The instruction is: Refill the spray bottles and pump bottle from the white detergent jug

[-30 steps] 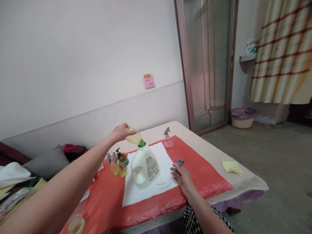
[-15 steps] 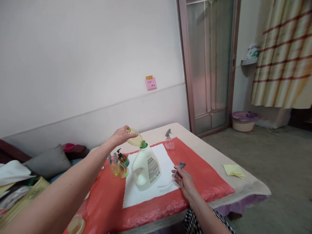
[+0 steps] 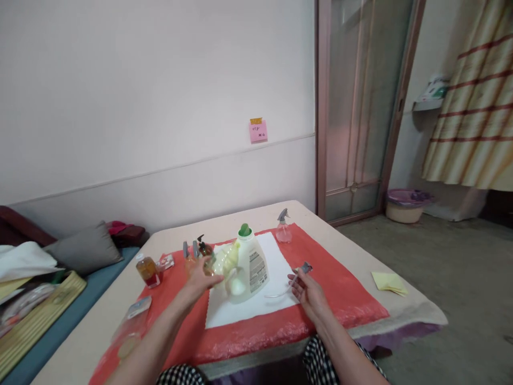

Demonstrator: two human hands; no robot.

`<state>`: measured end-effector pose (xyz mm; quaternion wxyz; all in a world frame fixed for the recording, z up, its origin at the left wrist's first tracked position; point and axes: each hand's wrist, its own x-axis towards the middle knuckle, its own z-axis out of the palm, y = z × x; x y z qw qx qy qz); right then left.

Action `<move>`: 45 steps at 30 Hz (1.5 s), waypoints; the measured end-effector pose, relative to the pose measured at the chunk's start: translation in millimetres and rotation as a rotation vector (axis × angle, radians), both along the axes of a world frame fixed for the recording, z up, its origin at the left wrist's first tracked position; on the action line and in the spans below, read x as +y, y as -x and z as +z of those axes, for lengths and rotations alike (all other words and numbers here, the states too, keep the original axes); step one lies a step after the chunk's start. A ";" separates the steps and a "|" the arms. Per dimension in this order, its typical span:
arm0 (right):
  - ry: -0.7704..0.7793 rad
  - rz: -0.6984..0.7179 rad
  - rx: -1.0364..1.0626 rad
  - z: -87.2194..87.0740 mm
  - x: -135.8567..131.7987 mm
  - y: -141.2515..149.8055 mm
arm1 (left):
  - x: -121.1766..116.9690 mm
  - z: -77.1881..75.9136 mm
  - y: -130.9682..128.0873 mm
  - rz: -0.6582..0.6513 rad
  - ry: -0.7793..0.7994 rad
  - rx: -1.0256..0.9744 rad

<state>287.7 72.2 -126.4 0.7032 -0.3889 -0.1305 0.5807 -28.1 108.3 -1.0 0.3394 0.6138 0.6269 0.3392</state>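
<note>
Table [image 3: 360, 243] with red mat [image 3: 332, 283]

Home living room, striped curtain [image 3: 473, 117], sliding glass door [image 3: 360, 107], cushion [image 3: 86, 248], low table [image 3: 401, 307]

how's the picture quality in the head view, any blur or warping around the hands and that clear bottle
Head view: soft, even indoor light with faint shadows; the left hand and its clear bottle are slightly smeared; the right hand with the spray head reads sharper; the door frame leans from wide-angle distortion.
</note>
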 end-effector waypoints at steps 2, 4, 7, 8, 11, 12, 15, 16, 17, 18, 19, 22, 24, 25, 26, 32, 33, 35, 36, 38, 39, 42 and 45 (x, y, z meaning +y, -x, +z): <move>-0.014 -0.007 0.021 2.0 -0.7 1.8 | -18.6 -38.4 0.9 -0.007 0.028 -0.050; -0.027 -0.013 0.039 4.3 -1.4 3.8 | -39.4 -75.3 -2.1 -0.026 0.051 -0.089; -0.047 -0.014 0.039 7.2 -2.9 7.5 | -67.7 -120.0 -8.8 -0.047 0.086 -0.115; -0.051 -0.011 0.031 7.7 -3.4 8.9 | -74.9 -130.9 -10.7 -0.049 0.096 -0.115; -0.048 0.009 -0.012 8.1 -4.5 13.6 | -87.7 -150.9 -13.8 -0.038 0.108 -0.103; -0.042 0.019 -0.030 7.9 -4.7 15.0 | -89.6 -154.0 -14.2 -0.033 0.102 -0.098; -0.030 0.058 -0.081 7.7 -5.1 18.0 | -92.3 -156.7 -14.4 -0.022 0.066 -0.091; -0.032 0.073 -0.096 8.0 -5.5 18.8 | -93.1 -156.1 -14.5 -0.024 0.052 -0.080; -0.037 0.090 -0.109 8.6 -6.2 19.6 | -94.1 -155.1 -14.8 -0.027 0.036 -0.063; -0.046 0.110 -0.120 9.6 -7.2 20.6 | -95.4 -153.9 -15.4 -0.037 0.017 -0.042; -0.056 0.133 -0.131 10.9 -8.7 22.0 | -96.9 -152.5 -16.4 -0.049 -0.004 -0.022; -0.090 0.238 -0.162 16.4 -15.7 29.3 | -101.6 -147.4 -22.6 -0.083 -0.041 -0.005; -0.109 0.325 -0.187 20.5 -21.6 36.9 | -103.9 -143.4 -29.4 -0.092 -0.034 -0.037; -0.117 0.367 -0.199 22.3 -24.4 41.1 | -104.7 -141.3 -33.3 -0.094 -0.027 -0.060; -0.126 0.405 -0.210 23.9 -26.9 45.2 | -105.2 -139.0 -37.4 -0.096 -0.023 -0.085; -0.155 0.491 -0.219 26.0 -29.7 55.5 | -107.6 -126.0 -56.6 -0.070 -0.003 -0.186; -0.156 0.490 -0.211 25.5 -28.6 54.7 | -108.1 -124.1 -58.4 -0.067 -0.008 -0.195; -0.158 0.488 -0.194 24.3 -26.2 52.6 | -109.0 -120.9 -61.3 -0.063 -0.024 -0.213; -0.158 0.487 -0.187 23.7 -25.2 51.6 | -109.3 -119.7 -62.3 -0.059 -0.036 -0.221; -0.159 0.481 -0.174 23.0 -23.8 50.5 | -109.6 -118.6 -64.0 -0.048 -0.066 -0.232; -0.161 0.479 -0.167 22.8 -23.3 50.2 | -109.5 -118.8 -64.7 -0.044 -0.087 -0.238; -0.173 0.479 -0.149 22.8 -22.4 50.2 | -108.4 -122.1 -66.6 -0.059 -0.114 -0.304; -0.188 0.486 -0.137 23.0 -21.8 50.8 | -106.9 -127.6 -67.7 -0.137 -0.005 -0.507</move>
